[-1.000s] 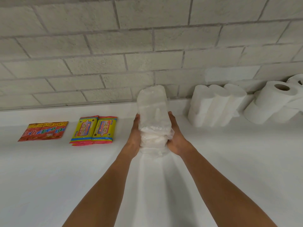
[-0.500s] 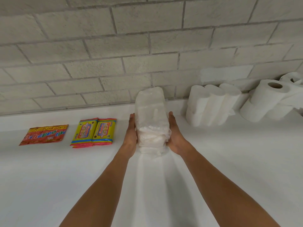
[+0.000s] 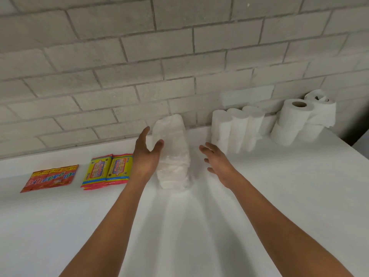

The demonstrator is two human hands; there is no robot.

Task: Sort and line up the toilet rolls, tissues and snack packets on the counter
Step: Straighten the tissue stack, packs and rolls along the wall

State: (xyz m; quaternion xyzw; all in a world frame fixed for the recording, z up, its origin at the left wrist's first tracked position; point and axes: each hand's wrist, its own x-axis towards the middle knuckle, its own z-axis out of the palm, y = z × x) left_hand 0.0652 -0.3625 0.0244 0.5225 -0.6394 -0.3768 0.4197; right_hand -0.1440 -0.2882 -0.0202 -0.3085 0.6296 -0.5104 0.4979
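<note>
Tissue pack (image 3: 173,152): clear-wrapped stack of white tissues, centre of frame, lying on the white counter (image 3: 199,226) with its far end near the wall. Wrapper glare blurs its outline; no print can be read on it.

Left hand (image 3: 146,156): just left of the pack, fingers straight and spread, grasping nothing. The thumb overlaps the pack's left edge in the picture; whether it touches cannot be told.

Right hand (image 3: 216,163): right of the pack and apart from it, fingers loose and spread, grasping nothing. Motion-blurred at the fingertips.

Both forearms enter from the bottom edge, cut off there.

Wrapped rolls (image 3: 236,129): row of three upright toilet rolls, right of centre, standing against the wall. White on white; lower edges hard to separate from the counter.

Loose rolls (image 3: 299,120): pile at upper right, one cardboard core showing at top, paper trailing off another. Count uncertain, since rear rolls are partly hidden.

Yellow packets (image 3: 108,169): two side by side, left of centre, right edge hidden behind the left wrist. More packets show beneath them; print illegible.

Red packets (image 3: 51,177): strip at far left, lettering unreadable.

Brick wall (image 3: 139,56): grey, filling the upper half of the frame.
</note>
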